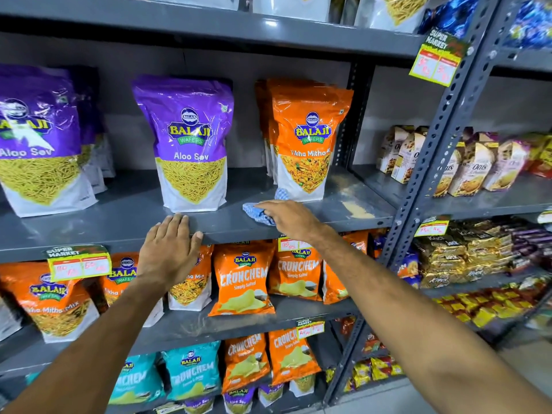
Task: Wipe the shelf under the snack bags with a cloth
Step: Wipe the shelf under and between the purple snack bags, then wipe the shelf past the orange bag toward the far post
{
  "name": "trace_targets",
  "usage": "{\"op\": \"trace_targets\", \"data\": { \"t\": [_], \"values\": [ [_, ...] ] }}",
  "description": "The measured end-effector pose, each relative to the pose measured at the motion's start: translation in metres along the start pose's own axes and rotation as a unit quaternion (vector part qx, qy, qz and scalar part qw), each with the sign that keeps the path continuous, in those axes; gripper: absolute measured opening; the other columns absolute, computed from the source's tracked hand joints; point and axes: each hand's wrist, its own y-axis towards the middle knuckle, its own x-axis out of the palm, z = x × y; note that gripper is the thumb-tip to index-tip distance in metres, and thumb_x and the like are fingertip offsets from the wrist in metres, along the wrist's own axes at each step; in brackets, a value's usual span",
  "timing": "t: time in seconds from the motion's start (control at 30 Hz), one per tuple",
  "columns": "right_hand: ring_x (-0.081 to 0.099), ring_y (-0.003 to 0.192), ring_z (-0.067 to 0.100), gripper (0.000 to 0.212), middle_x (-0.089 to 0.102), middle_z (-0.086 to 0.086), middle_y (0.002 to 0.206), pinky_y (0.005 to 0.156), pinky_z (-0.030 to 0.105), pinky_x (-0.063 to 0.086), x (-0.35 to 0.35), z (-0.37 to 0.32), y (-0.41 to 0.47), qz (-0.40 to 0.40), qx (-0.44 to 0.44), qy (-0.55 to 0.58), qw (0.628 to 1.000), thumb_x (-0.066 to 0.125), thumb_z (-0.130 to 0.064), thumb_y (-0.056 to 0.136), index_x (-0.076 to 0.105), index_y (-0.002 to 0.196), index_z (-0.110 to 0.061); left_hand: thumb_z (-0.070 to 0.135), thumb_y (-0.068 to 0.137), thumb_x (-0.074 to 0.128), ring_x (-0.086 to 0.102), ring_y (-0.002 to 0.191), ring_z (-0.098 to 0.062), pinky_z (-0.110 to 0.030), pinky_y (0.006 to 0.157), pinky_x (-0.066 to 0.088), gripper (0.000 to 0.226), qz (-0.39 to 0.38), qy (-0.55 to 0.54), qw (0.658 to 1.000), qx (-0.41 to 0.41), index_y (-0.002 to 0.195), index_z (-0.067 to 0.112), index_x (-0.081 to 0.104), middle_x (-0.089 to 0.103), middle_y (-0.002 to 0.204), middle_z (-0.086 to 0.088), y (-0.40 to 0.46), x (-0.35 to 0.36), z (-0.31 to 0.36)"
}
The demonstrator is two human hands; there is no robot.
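A grey metal shelf carries upright snack bags: a purple Aloo Sev bag in the middle, another purple bag at the left, and an orange Tikha Mitha bag to the right. My right hand presses a blue checked cloth flat on the shelf, just in front of the orange bag. My left hand rests palm down on the shelf's front edge, below the middle purple bag, fingers spread and holding nothing. A pale dusty patch lies on the shelf to the right of the cloth.
A perforated grey upright bounds the shelf on the right; beyond it stand oats boxes. Below hang price tags and orange Crunchem bags. Another shelf runs overhead.
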Motion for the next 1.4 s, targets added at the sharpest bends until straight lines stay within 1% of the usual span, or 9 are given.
{"op": "trace_targets", "data": {
  "t": [0.13, 0.27, 0.5, 0.73, 0.9, 1.03, 1.13, 1.23, 1.4],
  "values": [
    [0.066, 0.109, 0.035, 0.059, 0.068, 0.007, 0.129, 0.08, 0.048, 0.057, -0.013, 0.027, -0.014, -0.009, 0.033, -0.018, 0.999, 0.047, 0.002, 0.092, 0.054, 0.142, -0.029, 0.061, 0.097, 0.0, 0.027, 0.154, -0.03, -0.047, 0.127, 0.018, 0.088, -0.005, -0.001, 1.0, 0.0, 0.157, 0.005, 0.032, 0.032, 0.165, -0.015, -0.001, -0.001, 0.001],
    [0.065, 0.105, 0.038, 0.042, 0.07, 0.012, 0.122, 0.08, 0.049, 0.056, -0.02, 0.035, -0.021, 0.002, 0.074, -0.04, 0.996, 0.046, -0.012, 0.099, 0.061, 0.135, -0.028, 0.061, 0.096, 0.0, 0.026, 0.154, -0.03, -0.047, 0.128, 0.018, 0.088, -0.009, -0.006, 1.0, -0.006, 0.157, 0.005, 0.031, 0.032, 0.165, -0.015, 0.0, -0.002, 0.003],
    [0.069, 0.093, 0.035, 0.029, 0.074, 0.008, 0.107, 0.063, 0.038, 0.049, -0.008, -0.025, 0.036, 0.112, 0.052, -0.044, 0.991, 0.049, -0.009, 0.093, 0.066, 0.115, -0.018, 0.059, 0.096, 0.0, 0.023, 0.156, -0.028, -0.045, 0.129, 0.015, 0.087, -0.011, -0.006, 1.0, -0.002, 0.159, 0.006, 0.028, 0.028, 0.167, -0.013, 0.0, -0.002, 0.002],
    [0.066, 0.105, 0.04, 0.025, 0.068, 0.015, 0.117, 0.075, 0.041, 0.051, 0.008, -0.028, 0.109, 0.057, 0.1, -0.08, 0.99, 0.049, -0.006, 0.092, 0.065, 0.112, -0.01, 0.056, 0.097, 0.003, 0.023, 0.156, -0.027, -0.044, 0.128, 0.015, 0.084, -0.001, -0.002, 1.0, -0.008, 0.159, 0.006, 0.029, 0.029, 0.167, -0.013, 0.002, 0.001, 0.003],
    [0.063, 0.115, 0.039, 0.028, 0.065, 0.018, 0.123, 0.092, 0.046, 0.052, 0.028, -0.007, 0.158, -0.011, 0.127, -0.075, 0.989, 0.059, -0.014, 0.093, 0.064, 0.119, -0.006, 0.056, 0.1, 0.003, 0.021, 0.157, -0.025, -0.043, 0.128, 0.015, 0.08, 0.005, 0.006, 1.0, -0.004, 0.16, 0.009, 0.027, 0.028, 0.167, -0.01, 0.002, 0.002, 0.002],
    [0.059, 0.122, 0.035, 0.041, 0.062, 0.011, 0.133, 0.104, 0.049, 0.045, 0.053, 0.008, 0.175, -0.077, 0.138, -0.045, 0.986, 0.056, -0.03, 0.094, 0.058, 0.132, -0.015, 0.055, 0.101, 0.003, 0.015, 0.158, -0.022, -0.042, 0.129, 0.01, 0.077, -0.002, 0.011, 1.0, -0.005, 0.162, 0.011, 0.021, 0.022, 0.17, -0.008, 0.004, 0.001, 0.002],
    [0.057, 0.124, 0.038, 0.044, 0.059, 0.017, 0.137, 0.105, 0.048, 0.044, 0.048, 0.0, 0.16, -0.074, 0.158, -0.006, 0.985, 0.05, -0.028, 0.095, 0.056, 0.136, -0.015, 0.056, 0.101, 0.003, 0.015, 0.158, -0.022, -0.042, 0.129, 0.01, 0.077, -0.005, 0.013, 1.0, -0.006, 0.162, 0.011, 0.021, 0.021, 0.17, -0.008, 0.002, 0.002, 0.001],
    [0.06, 0.119, 0.04, 0.037, 0.06, 0.021, 0.133, 0.097, 0.045, 0.047, 0.044, -0.005, 0.145, -0.067, 0.155, 0.002, 0.986, 0.047, -0.023, 0.094, 0.058, 0.126, -0.008, 0.056, 0.1, 0.002, 0.014, 0.158, -0.022, -0.042, 0.129, 0.01, 0.079, -0.011, 0.013, 1.0, -0.008, 0.162, 0.011, 0.021, 0.021, 0.17, -0.008, 0.001, 0.002, 0.0],
    [0.061, 0.114, 0.036, 0.025, 0.066, 0.014, 0.124, 0.088, 0.044, 0.045, 0.041, -0.019, 0.114, -0.056, 0.137, 0.004, 0.989, 0.045, -0.022, 0.093, 0.062, 0.11, -0.016, 0.058, 0.099, 0.001, 0.018, 0.157, -0.025, -0.044, 0.129, 0.012, 0.082, -0.013, 0.006, 1.0, -0.005, 0.161, 0.008, 0.024, 0.024, 0.169, -0.011, 0.001, 0.0, 0.001]
  ]
}}
